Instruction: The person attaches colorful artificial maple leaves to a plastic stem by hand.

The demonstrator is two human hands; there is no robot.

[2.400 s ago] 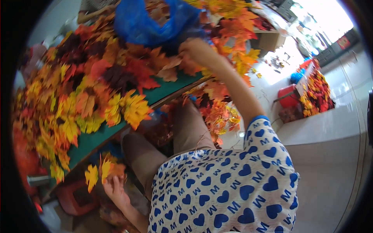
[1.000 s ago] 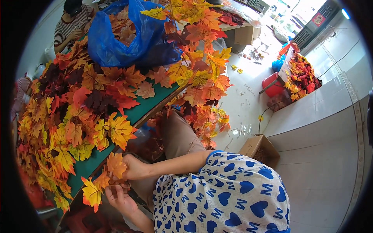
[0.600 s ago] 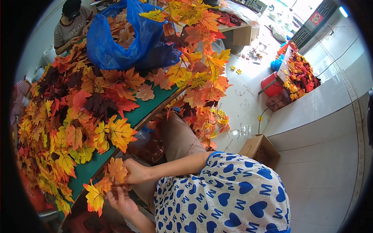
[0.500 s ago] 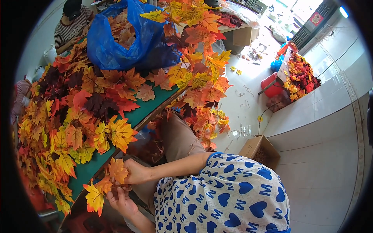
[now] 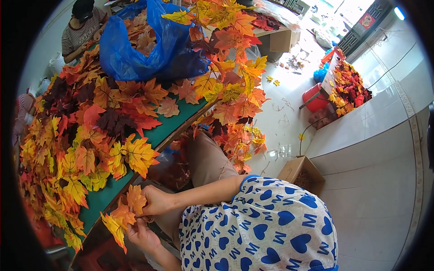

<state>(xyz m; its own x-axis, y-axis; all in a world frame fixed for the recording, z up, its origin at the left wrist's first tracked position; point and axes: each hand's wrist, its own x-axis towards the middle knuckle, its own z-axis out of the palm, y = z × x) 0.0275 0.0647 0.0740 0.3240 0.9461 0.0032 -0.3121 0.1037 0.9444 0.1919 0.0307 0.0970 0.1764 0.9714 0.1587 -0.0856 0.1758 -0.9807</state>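
Observation:
Both hands meet at the near edge of the green table [image 5: 100, 198], on a small sprig of artificial maple leaves. My right hand [image 5: 157, 200], the upper one, pinches it beside an orange maple leaf [image 5: 135, 199]. Below, my left hand [image 5: 143, 235] has its fingers closed at the stem, close to my right fingertips. A second orange leaf [image 5: 122, 216] sits between the hands, and a yellow leaf with red tips [image 5: 114, 230] hangs tilted at the left. My fingers hide the stem itself.
Loose maple leaves [image 5: 86, 131] heap over the table, with a blue plastic bag [image 5: 131, 58] of leaves on top. A leaf garland [image 5: 230, 90] hangs off the right edge. A cardboard box [image 5: 300, 174] and red bucket [image 5: 315, 97] stand rightward. Another person [image 5: 83, 34] sits far left.
The yellow leaf has turned from nearly facing me to a steeper, narrower angle. Both hands have shifted only slightly and keep their hold on the sprig.

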